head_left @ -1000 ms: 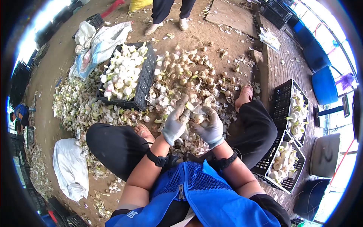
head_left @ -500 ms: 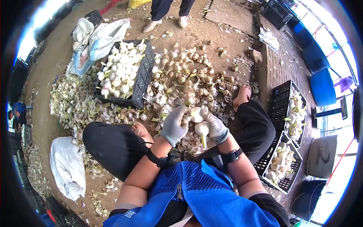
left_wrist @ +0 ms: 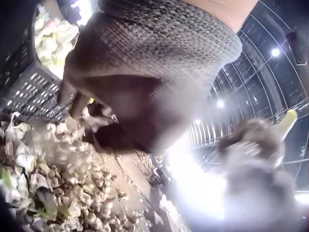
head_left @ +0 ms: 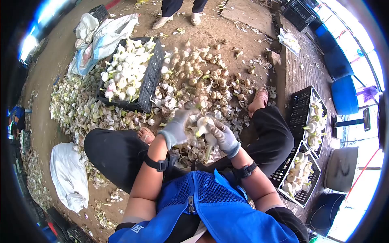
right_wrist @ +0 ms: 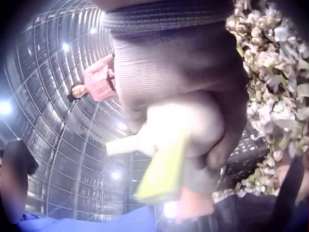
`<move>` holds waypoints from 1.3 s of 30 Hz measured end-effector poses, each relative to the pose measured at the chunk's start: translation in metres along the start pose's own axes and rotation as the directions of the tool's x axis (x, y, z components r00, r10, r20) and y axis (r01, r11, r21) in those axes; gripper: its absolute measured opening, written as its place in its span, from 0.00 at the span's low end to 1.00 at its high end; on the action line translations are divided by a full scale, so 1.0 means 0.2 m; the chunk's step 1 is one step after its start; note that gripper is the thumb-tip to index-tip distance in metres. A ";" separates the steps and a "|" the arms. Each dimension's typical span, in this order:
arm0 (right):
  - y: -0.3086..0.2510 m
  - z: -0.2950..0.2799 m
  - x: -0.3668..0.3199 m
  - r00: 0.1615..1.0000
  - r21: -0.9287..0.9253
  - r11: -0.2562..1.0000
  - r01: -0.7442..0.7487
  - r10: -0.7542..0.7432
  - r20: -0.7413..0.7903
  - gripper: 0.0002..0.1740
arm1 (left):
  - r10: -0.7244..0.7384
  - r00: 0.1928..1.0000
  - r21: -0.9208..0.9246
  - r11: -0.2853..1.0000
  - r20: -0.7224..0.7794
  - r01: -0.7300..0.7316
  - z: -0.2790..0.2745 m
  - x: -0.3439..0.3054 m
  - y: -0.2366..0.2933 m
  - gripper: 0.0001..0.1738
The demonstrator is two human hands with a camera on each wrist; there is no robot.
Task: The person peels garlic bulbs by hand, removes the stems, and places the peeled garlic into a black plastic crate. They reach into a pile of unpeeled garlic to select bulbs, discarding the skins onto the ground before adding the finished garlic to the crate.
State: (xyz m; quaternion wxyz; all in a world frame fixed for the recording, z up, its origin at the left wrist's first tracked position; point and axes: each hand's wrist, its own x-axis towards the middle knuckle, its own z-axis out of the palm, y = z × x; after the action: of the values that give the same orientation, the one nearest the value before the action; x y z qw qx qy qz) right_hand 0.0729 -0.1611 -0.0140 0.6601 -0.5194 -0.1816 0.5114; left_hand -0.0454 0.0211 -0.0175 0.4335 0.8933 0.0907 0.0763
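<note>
I sit on the ground with both hands in grey gloves over a heap of garlic. My right hand [head_left: 219, 131] grips a white peeled garlic bulb [right_wrist: 186, 130] by its body; its yellow-green stalk [right_wrist: 161, 176] sticks out below. A second pale bulb [head_left: 201, 121] shows between the two hands in the head view. My left hand [head_left: 182, 123] is motion-blurred just left of that bulb; its grip is unclear. In the left wrist view only the gloved left hand [left_wrist: 145, 82] shows, blurred.
A black crate [head_left: 153, 87] of peeled white garlic stands ahead left. Unpeeled bulbs [head_left: 202, 77] lie ahead, and peels [head_left: 77, 109] cover the ground at left. Two black crates [head_left: 303, 106] [head_left: 283, 172] with garlic sit at my right. A person's feet [head_left: 178, 18] stand beyond.
My left hand has swung left, away from the bulbs, and blurs with speed. My right hand has stayed at the centre with the stalked bulb in it.
</note>
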 end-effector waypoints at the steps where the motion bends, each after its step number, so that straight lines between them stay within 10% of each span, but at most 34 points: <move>1: 0.01 -0.01 0.01 0.997 -0.081 0.996 0.041 -0.046 -0.063 0.25 | 0.000 1.000 -0.169 0.986 0.008 0.001 0.05 -0.01 -0.01 0.43; 7: 0.03 -0.01 0.02 0.982 -0.123 0.986 0.113 -0.130 -0.139 0.19 | 0.006 0.955 -0.325 0.940 -0.297 -0.107 0.14 0.04 0.07 0.23; 9: -0.01 0.00 0.03 0.985 -0.114 0.992 0.059 -0.077 -0.156 0.17 | 0.314 0.830 -0.013 0.933 -0.461 -0.360 0.09 0.07 0.12 0.15; 16: -0.02 -0.06 0.07 0.951 -0.591 0.804 0.063 -0.228 -0.209 0.14 | 0.353 0.883 0.161 0.935 -0.308 -0.317 0.04 0.04 0.19 0.18; 23: -0.08 0.02 0.04 0.906 -0.657 0.754 0.002 -0.279 -0.318 0.08 | 0.377 0.884 0.251 0.916 -0.278 -0.312 0.04 0.03 0.20 0.18; 24: -0.02 -0.04 0.08 0.831 -0.812 0.568 0.133 -0.511 -0.221 0.08 | 0.371 0.877 0.169 0.928 -0.306 -0.333 0.05 0.04 0.17 0.17; 27: -0.03 -0.13 0.10 0.794 -0.756 0.648 0.093 -0.506 -0.336 0.08 | 0.365 0.813 0.070 0.924 -0.455 -0.376 0.07 0.04 0.15 0.14; 29: -0.04 -0.23 0.11 0.747 -0.680 0.733 -0.024 -0.438 -0.499 0.09 | 0.063 0.851 -0.384 0.873 -0.521 -0.300 0.10 0.02 0.13 0.11; 30: -0.03 -0.31 0.11 0.768 -0.722 0.687 -0.081 -0.418 -0.484 0.10 | -0.083 0.913 -0.778 0.559 -0.398 -0.288 0.07 0.01 0.17 0.09; 35: -0.05 -0.20 0.07 0.930 -0.341 0.937 0.076 -0.190 -0.316 0.11 | -0.337 0.849 -0.848 0.486 -0.407 -0.213 0.07 0.03 0.17 0.09; 37: -0.15 -0.04 0.04 0.952 -0.303 0.945 0.120 -0.196 -0.234 0.09 | -0.060 0.835 -0.368 0.913 -0.547 -0.175 0.10 0.03 0.12 0.09; 39: -0.16 0.01 0.06 0.935 -0.501 0.855 0.133 -0.276 -0.223 0.07 | 0.285 0.776 -0.006 0.937 -0.562 -0.348 0.05 0.06 0.20 0.09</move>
State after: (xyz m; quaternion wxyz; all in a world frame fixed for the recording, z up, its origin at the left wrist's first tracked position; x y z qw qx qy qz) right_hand 0.0912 -0.1478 0.0105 0.5815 -0.7122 -0.2592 0.2957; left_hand -0.0284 -0.0093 0.0086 0.4178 0.8099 0.0561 0.4078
